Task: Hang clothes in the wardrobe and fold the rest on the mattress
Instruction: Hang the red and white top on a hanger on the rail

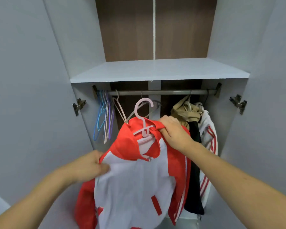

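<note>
A red and white jacket (135,179) hangs on a pink hanger (143,113) in front of the open wardrobe. The hanger's hook is below the metal rail (160,92) and not on it. My right hand (173,131) grips the red collar next to the hanger's neck. My left hand (91,166) pinches the jacket's left shoulder edge. The lower part of the jacket droops out of view at the bottom.
Several empty thin hangers (104,116) hang at the rail's left end, and two more sit near its middle. A beige garment (185,111), a black one (194,162) and a white one with red stripes (208,138) hang at the right. A white shelf (158,70) lies above; both doors stand open.
</note>
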A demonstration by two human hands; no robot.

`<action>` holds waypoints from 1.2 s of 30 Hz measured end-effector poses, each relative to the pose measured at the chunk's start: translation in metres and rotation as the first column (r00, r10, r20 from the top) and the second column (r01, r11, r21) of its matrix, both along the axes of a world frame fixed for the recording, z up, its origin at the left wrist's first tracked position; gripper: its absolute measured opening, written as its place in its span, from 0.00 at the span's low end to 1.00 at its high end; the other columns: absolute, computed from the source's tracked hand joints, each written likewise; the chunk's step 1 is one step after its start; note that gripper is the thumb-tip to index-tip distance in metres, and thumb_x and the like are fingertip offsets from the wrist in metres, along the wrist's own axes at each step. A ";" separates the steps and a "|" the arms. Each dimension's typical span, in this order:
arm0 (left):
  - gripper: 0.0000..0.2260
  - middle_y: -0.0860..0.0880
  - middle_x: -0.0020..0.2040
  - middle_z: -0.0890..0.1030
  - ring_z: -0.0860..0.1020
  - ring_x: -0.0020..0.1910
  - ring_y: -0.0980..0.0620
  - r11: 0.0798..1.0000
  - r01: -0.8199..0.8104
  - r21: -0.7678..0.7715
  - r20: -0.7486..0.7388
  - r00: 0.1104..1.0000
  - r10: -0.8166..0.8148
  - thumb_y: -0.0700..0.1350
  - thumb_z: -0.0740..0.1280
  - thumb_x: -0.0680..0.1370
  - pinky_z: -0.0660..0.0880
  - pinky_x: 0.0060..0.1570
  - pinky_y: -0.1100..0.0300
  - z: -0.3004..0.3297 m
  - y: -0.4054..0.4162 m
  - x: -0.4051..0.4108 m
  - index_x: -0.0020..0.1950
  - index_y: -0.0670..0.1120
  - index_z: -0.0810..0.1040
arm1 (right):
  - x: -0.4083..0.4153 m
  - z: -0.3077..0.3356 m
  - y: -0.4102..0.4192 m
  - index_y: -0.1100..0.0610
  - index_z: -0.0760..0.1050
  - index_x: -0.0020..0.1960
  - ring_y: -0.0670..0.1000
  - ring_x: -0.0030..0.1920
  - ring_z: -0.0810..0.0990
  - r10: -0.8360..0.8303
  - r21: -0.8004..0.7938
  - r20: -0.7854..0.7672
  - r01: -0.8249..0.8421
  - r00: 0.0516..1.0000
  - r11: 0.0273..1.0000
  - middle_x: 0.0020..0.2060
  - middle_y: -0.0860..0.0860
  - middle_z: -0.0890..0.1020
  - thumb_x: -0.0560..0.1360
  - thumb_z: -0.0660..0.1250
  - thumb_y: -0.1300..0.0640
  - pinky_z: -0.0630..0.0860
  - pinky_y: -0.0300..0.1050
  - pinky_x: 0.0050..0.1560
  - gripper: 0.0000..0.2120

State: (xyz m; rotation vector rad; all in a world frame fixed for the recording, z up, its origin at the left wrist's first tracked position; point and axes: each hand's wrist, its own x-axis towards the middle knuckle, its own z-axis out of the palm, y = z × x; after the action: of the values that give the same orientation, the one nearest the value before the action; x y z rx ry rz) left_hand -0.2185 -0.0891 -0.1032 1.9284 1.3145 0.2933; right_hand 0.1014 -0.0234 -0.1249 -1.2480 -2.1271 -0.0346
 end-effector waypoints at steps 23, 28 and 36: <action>0.07 0.46 0.42 0.77 0.77 0.42 0.45 0.818 -0.560 0.133 0.576 0.715 0.396 0.35 0.60 0.78 0.68 0.36 0.60 -0.088 0.202 0.301 0.43 0.41 0.75 | 0.095 0.036 0.196 0.56 0.76 0.64 0.48 0.47 0.75 -0.391 -0.577 -0.693 -0.139 0.606 0.805 0.66 0.59 0.77 0.75 0.54 0.71 0.68 0.41 0.44 0.22; 0.07 0.42 0.45 0.75 0.74 0.46 0.40 0.805 -0.573 0.152 0.581 0.711 0.396 0.32 0.58 0.75 0.72 0.45 0.48 -0.101 0.241 0.360 0.42 0.40 0.72 | 0.132 0.036 0.220 0.50 0.76 0.57 0.40 0.46 0.80 -0.346 -0.533 -0.662 -0.092 0.665 0.841 0.57 0.49 0.81 0.75 0.56 0.73 0.73 0.28 0.36 0.23; 0.09 0.38 0.53 0.80 0.79 0.53 0.39 0.920 -0.390 0.033 0.408 0.846 0.344 0.38 0.60 0.81 0.77 0.53 0.50 -0.147 0.292 0.402 0.57 0.36 0.76 | 0.164 0.008 0.241 0.61 0.74 0.67 0.60 0.61 0.77 -0.502 -0.613 -0.580 0.063 0.642 0.788 0.61 0.60 0.79 0.75 0.59 0.73 0.74 0.50 0.59 0.22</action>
State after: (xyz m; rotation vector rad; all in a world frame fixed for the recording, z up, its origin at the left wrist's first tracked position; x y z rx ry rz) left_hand 0.1840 0.2024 -0.2506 1.5780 1.4004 0.9219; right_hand 0.2649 0.2179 -0.1171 -1.5787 -1.2199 0.8581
